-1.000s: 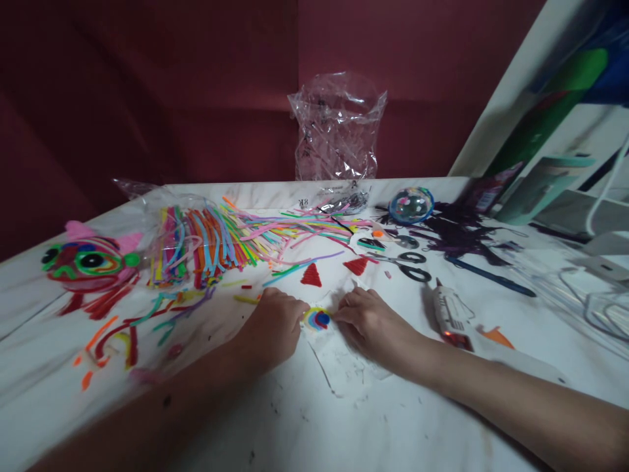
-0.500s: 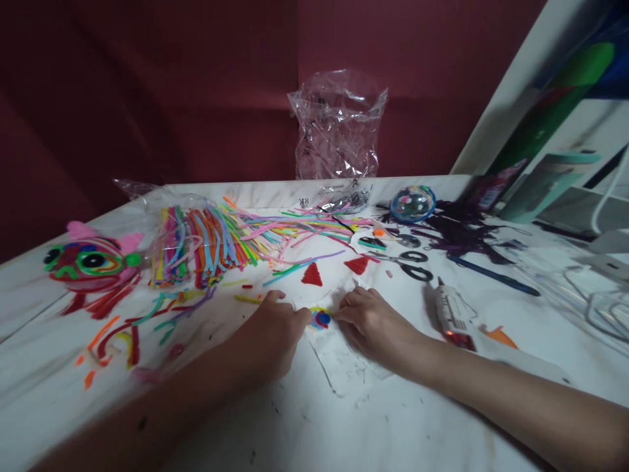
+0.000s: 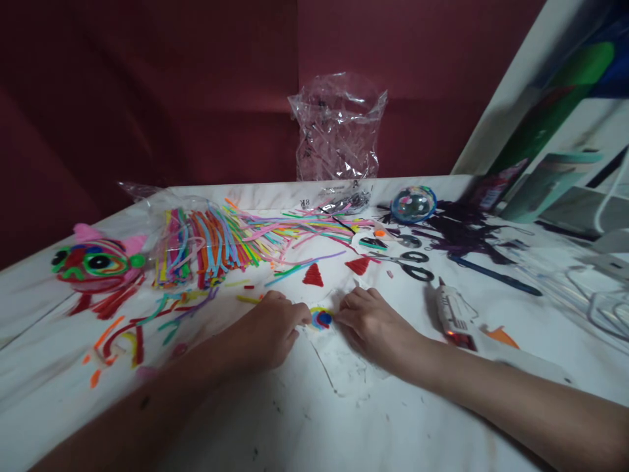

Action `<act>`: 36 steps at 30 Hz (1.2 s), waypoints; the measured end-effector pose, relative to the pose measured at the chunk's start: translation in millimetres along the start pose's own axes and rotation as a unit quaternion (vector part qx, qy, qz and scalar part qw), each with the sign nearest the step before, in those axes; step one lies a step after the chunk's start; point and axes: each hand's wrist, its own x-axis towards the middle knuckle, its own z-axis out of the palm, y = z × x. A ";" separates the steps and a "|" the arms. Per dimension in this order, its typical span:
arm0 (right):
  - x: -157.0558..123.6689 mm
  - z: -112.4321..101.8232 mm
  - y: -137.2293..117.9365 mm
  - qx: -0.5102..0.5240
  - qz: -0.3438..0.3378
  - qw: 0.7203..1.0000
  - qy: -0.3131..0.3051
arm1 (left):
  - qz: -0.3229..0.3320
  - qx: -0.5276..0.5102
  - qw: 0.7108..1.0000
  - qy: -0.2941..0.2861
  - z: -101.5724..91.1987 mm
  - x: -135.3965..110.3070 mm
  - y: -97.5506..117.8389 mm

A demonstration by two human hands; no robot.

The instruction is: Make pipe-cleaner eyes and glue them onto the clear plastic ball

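A small coiled pipe-cleaner disc (image 3: 324,319), blue in the middle with red and yellow around it, lies between my hands on a thin clear sheet (image 3: 339,370). My left hand (image 3: 280,328) is closed, its fingertips at the disc's left edge. Curled on the opposite side, my right hand (image 3: 376,324) has its fingers pressed together close to the right edge; whatever they pinch is hidden. Two red pipe-cleaner triangles lie just beyond, a left triangle (image 3: 312,276) and a right triangle (image 3: 358,265).
Bundled pipe cleaners (image 3: 211,246) fill the back left. A colourful fish-like figure (image 3: 98,265) sits far left, with loose scraps (image 3: 122,341) nearer. Scissors (image 3: 413,265), a glue gun (image 3: 455,311), a clear dome (image 3: 413,204) and a plastic bag (image 3: 339,134) stand or lie around.
My hands stay around the disc with only slight finger movement; a little more of the disc's right side shows. The view has shifted slightly.
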 end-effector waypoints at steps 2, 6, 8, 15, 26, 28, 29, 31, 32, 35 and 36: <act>-0.2 -0.3 -0.3 0.010 0.000 1.000 0.008 | 0.003 0.006 1.000 0.000 0.2 0.6 0.3; -0.1 -2.2 -1.7 0.042 0.010 0.999 0.023 | 0.032 0.025 0.999 0.000 -0.4 2.2 2.7; 0.3 -2.6 -1.6 0.056 0.019 0.998 0.023 | 0.043 0.028 0.999 0.001 -0.7 2.2 4.4; 0.3 -0.5 0.9 0.078 0.034 0.996 0.033 | 0.050 0.048 0.998 -0.002 -0.1 1.6 7.4; 1.4 4.0 8.2 0.270 0.106 0.945 0.149 | 0.053 0.038 0.998 0.016 1.5 2.5 6.1; 1.3 2.9 11.9 0.264 0.116 0.942 0.172 | 0.055 0.037 0.998 0.018 1.8 2.5 5.6; 1.0 2.2 12.9 0.253 0.111 0.946 0.173 | 0.055 0.034 0.998 0.019 2.0 2.7 5.1; 0.2 1.1 12.9 0.221 0.087 0.959 0.153 | 0.055 0.025 0.998 0.022 2.2 3.3 3.7; -0.2 0.8 12.0 0.200 0.072 0.967 0.139 | 0.054 0.020 0.998 0.024 2.2 3.5 2.9; -1.3 1.4 6.9 0.130 0.026 0.986 0.097 | 0.041 0.015 0.999 0.031 1.3 3.9 1.2; -1.5 1.9 4.9 0.110 0.014 0.990 0.087 | 0.034 0.016 0.999 0.030 0.6 3.8 1.1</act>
